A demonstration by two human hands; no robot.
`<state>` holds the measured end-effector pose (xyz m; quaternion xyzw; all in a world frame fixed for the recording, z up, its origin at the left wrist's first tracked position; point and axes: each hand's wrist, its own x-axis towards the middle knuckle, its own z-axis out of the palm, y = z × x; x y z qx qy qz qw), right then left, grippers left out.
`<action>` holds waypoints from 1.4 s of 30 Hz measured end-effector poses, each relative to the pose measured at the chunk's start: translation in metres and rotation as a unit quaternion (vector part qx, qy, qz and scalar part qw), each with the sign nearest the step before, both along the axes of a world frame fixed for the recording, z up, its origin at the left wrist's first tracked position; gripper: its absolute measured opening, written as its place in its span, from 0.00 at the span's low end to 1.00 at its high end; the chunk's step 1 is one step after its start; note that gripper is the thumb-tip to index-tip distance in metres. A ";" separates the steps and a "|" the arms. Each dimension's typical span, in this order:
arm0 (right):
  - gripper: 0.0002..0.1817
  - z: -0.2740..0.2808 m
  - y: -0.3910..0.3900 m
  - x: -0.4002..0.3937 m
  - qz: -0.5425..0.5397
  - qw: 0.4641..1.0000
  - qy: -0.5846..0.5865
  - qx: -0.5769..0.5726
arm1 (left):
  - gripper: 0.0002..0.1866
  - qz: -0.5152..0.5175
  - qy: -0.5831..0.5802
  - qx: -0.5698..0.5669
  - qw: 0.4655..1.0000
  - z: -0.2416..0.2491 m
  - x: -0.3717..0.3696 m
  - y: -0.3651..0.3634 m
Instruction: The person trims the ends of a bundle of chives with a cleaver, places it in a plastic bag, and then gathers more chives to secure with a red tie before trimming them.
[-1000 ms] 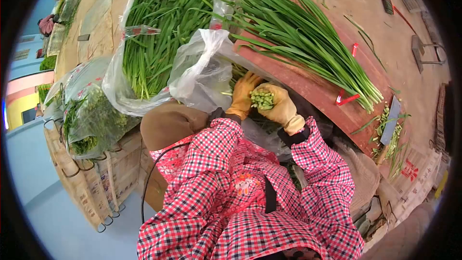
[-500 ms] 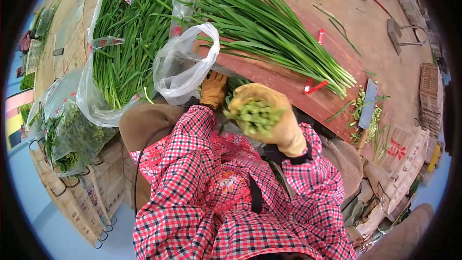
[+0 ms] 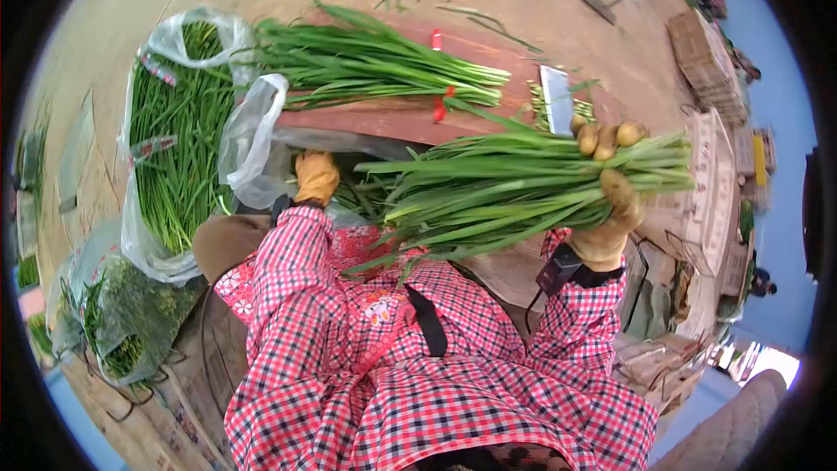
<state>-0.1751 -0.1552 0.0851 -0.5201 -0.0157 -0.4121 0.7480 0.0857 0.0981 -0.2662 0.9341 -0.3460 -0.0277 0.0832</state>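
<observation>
Your right hand (image 3: pixel 610 201) gripped the chive bunch (image 3: pixel 523 183) near its cut end, long axis horizontal across mid-frame; your left hand (image 3: pixel 316 176), left of it, curled into the bag (image 3: pixel 253 139).

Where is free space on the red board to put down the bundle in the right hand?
The red board is bare along its near edge, between the plastic bag and the cleaver. Behind that, the laid chives crowd it. The right hand grips the bundle.
</observation>
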 end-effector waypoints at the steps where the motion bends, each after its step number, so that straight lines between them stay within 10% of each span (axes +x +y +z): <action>1: 0.24 0.003 -0.008 -0.010 -0.022 1.000 -0.002 0.010 | 0.17 0.039 0.053 0.038 0.997 0.034 -0.006 -0.008; 9: 0.16 0.058 -0.052 -0.087 -0.196 0.975 -0.031 -0.103 | 0.24 0.039 0.252 -0.134 0.957 0.201 -0.060 -0.013; 12: 0.10 0.082 -0.039 -0.100 -0.338 0.899 0.086 -0.264 | 0.29 -0.077 0.574 -0.286 0.764 0.286 -0.117 -0.035; 13: 0.11 0.071 -0.062 -0.101 -0.362 0.794 0.101 -0.477 | 0.31 -0.151 0.674 -0.329 0.644 0.302 -0.134 -0.044; 15: 0.16 0.082 -0.014 -0.098 0.008 0.999 0.044 -0.010 | 0.28 -0.242 0.748 -0.330 0.523 0.318 -0.163 -0.072; 17: 0.23 0.098 -0.027 -0.087 -0.155 0.795 0.016 -0.587 | 0.28 -0.225 0.576 -0.354 0.702 0.301 -0.190 -0.088; 18: 0.22 0.095 -0.026 -0.089 -0.174 0.815 0.033 -0.552 | 0.30 -0.300 0.273 -0.276 0.871 0.345 -0.198 -0.087; 24: 0.20 0.064 -0.018 -0.082 -0.160 0.956 0.098 -0.224 | 0.58 -0.339 -0.006 -0.395 0.854 0.417 -0.193 -0.106; 31: 0.18 0.018 0.019 -0.081 -0.089 0.982 0.039 0.159 | 0.67 -0.360 0.317 -0.257 0.839 0.378 -0.202 -0.129; 36: 0.19 -0.042 0.027 -0.094 -0.114 0.944 0.079 0.301 | 0.68 -0.304 0.223 -0.177 0.909 0.339 -0.219 -0.116; 40: 0.20 -0.058 0.030 -0.096 -0.149 0.937 0.066 0.308 | 0.60 -0.222 0.578 -0.312 0.721 0.293 -0.251 -0.128; 42: 0.21 -0.064 0.027 -0.096 -0.135 0.940 0.080 0.302 | 0.55 -0.223 0.570 -0.299 0.732 0.278 -0.256 -0.132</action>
